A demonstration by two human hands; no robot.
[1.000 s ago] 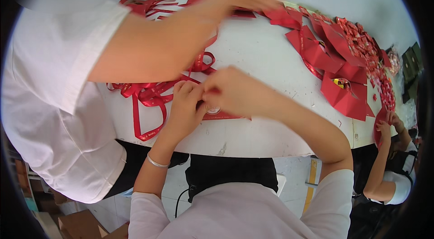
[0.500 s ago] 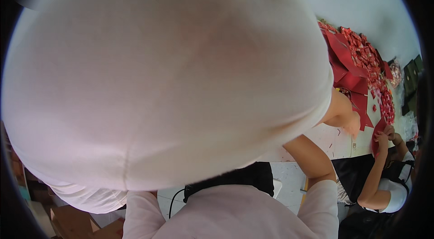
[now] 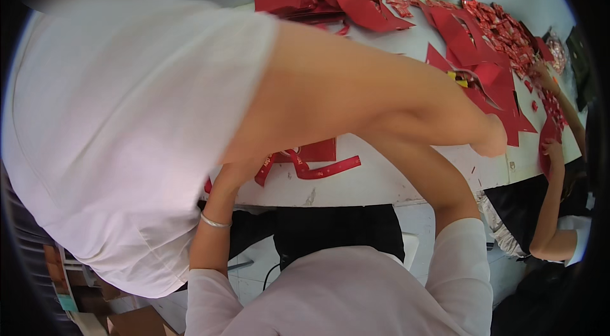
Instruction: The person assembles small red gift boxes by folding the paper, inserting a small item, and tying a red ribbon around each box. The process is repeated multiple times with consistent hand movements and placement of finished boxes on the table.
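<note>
My left hand (image 3: 241,169) is over the near edge of the white table, below a silver bracelet (image 3: 215,221). Its fingers are hidden behind a co-worker's outstretched arm (image 3: 356,88). Right beside it lie a red ribbon (image 3: 327,169) with gold print and a flat red paper piece (image 3: 324,150). From the lower right my right forearm (image 3: 413,164) reaches up and passes behind that same arm, so my right hand cannot be seen.
A person in a white shirt (image 3: 127,113) leans across from the left. Red paper bags (image 3: 356,2) lie at the back of the table (image 3: 394,190). Small red packets (image 3: 502,27) are heaped at the far right, where another person's hand (image 3: 554,148) holds a red bag (image 3: 548,129).
The leaning co-worker's white shirt, which covered most of the view, has shifted left, uncovering the table, ribbon and my left arm. The far-right person now reaches one hand into the packets.
</note>
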